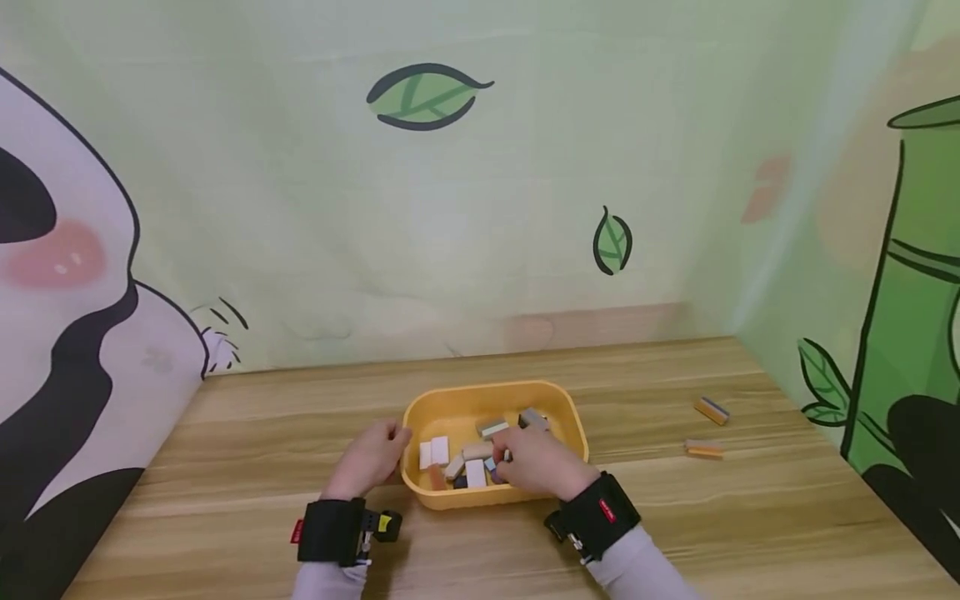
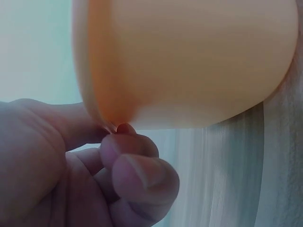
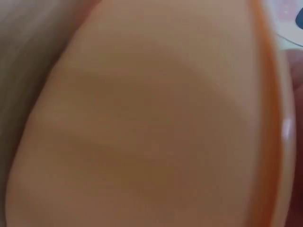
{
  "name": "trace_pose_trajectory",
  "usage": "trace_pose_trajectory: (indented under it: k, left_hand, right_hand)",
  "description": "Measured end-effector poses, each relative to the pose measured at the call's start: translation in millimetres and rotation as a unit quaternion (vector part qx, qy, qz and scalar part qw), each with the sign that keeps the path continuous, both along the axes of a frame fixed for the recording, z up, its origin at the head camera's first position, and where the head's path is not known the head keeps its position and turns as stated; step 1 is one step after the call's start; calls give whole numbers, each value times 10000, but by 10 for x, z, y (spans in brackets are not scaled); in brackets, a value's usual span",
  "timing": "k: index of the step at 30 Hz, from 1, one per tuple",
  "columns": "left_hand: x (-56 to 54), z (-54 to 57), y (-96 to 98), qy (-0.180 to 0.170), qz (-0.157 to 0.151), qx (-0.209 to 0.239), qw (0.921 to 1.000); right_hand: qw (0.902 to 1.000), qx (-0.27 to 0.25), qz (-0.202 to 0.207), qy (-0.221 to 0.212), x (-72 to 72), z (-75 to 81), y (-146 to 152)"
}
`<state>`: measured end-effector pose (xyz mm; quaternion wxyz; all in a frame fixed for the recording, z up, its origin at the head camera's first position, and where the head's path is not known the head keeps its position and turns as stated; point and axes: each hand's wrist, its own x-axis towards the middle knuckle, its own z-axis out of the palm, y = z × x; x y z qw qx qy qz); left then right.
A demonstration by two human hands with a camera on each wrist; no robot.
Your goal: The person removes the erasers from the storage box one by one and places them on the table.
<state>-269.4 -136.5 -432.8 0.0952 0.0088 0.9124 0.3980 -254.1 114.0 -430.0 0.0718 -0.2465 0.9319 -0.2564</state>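
A yellow plastic bin (image 1: pixel 480 498) stands on the wooden table with several small rectangular blocks inside. Among them are a white block (image 1: pixel 476 473), a tan block (image 1: pixel 454 467), an orange block (image 1: pixel 437 477) and a grey block (image 1: pixel 533 418). At the bin's left end my left hand (image 1: pixel 372 458) pinches the rim, thumb and fingers on either side; the left wrist view shows this hold (image 2: pixel 137 170). My right hand (image 1: pixel 542 460) reaches over the near right rim, fingers bent down among the blocks. Its fingertips are partly hidden, so I cannot tell whether they hold a block.
Two striped blocks lie on the table to the right of the bin, one (image 1: pixel 712 410) farther back and one (image 1: pixel 704 450) nearer. Behind the table hangs a printed cloth (image 1: pixel 480 250) with leaves. The bin's outer wall (image 3: pixel 142 118) fills most of the right wrist view.
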Motion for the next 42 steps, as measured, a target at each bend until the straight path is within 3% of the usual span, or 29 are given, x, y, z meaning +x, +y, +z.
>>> trace_pose_trajectory:
  k: [4,22,42]
  left_hand:
    - [18,3,2,-1,-37,-74,10000]
    - [6,12,-14,-148,39,-129,9998]
    - [10,4,-16,-160,67,-47,9998]
  right_hand:
    - [9992,-182,-156,-315,-37,-78,-19]
    - [9988,-54,-381,-293,-85,-129,-59]
    - [9991,-128,-312,-269,-89,-152,-52]
